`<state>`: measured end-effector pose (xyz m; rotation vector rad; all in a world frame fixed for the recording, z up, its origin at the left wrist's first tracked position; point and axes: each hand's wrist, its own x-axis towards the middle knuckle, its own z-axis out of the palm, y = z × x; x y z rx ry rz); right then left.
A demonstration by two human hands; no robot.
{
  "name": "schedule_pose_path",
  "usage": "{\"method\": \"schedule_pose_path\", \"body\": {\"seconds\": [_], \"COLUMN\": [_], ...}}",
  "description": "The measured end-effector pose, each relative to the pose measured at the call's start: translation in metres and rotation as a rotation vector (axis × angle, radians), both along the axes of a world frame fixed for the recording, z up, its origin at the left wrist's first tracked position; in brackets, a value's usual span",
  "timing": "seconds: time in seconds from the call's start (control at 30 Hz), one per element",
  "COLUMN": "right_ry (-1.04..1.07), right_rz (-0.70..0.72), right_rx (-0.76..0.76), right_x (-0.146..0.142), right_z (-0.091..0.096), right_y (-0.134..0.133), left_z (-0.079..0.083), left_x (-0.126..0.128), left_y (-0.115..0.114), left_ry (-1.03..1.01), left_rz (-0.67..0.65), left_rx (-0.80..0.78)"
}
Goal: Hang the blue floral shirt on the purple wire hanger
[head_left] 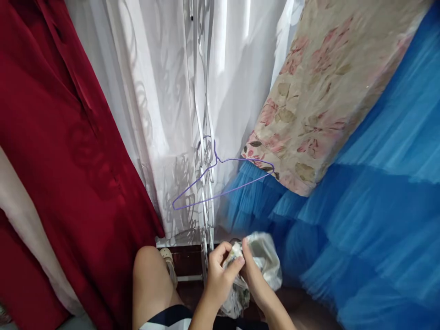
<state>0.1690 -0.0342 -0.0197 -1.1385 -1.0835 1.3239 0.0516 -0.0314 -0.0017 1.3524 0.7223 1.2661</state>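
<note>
Low in the view, both hands are together on a crumpled whitish cloth (pixel 264 256) with faint greenish-grey markings. My left hand (pixel 219 274) has its thumb and fingers closed on a bunched part of it. My right hand (pixel 253 275) grips the same cloth from the other side, its thumb raised along the edge. Part of the cloth hangs below the wrists, and it is slightly blurred. Its exact kind I cannot make out. Above the hands, a purple wire hanger (pixel 237 184) with nothing on it hangs from a white metal rack (pixel 206 201).
A long red garment (pixel 79 151) hangs at the left. To the right hang a beige floral garment (pixel 309 101) and a tiered blue tulle skirt (pixel 371 220). White curtains (pixel 154 91) fill the back. My bare knee (pixel 151 275) is at lower left, near a beige shoe (pixel 167 261).
</note>
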Motion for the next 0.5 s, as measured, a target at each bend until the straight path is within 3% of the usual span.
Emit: {"method": "schedule_pose_path", "body": {"seconds": [0.1, 0.2, 0.27, 0.37, 0.43, 0.5], "right_ry": [0.156, 0.231, 0.179, 0.002, -0.105, -0.19], "right_rz": [0.093, 0.367, 0.509, 0.523, 0.519, 0.524], "right_rx": [-0.089, -0.136, -0.13, -0.075, -0.074, -0.066], "right_x": [-0.006, -0.008, -0.009, 0.001, 0.018, 0.038], "right_z": [0.026, 0.036, 0.039, 0.056, 0.078, 0.106], "right_y": [-0.006, -0.012, -0.014, -0.012, -0.011, -0.013], "left_z": [0.024, 0.037, 0.032, 0.01, -0.002, -0.006], "left_x": [-0.02, -0.049, -0.065, -0.081, -0.091, -0.104], "left_y": [-0.007, -0.005, -0.002, 0.004, 0.009, 0.016], "left_ry": [0.192, 0.28, 0.292, 0.35, 0.426, 0.485], "left_rz": [0.009, 0.091, -0.038, -0.378, -0.385, -0.233], "left_rx": [0.236, 0.271, 0.172, 0.006, -0.022, 0.03]}}
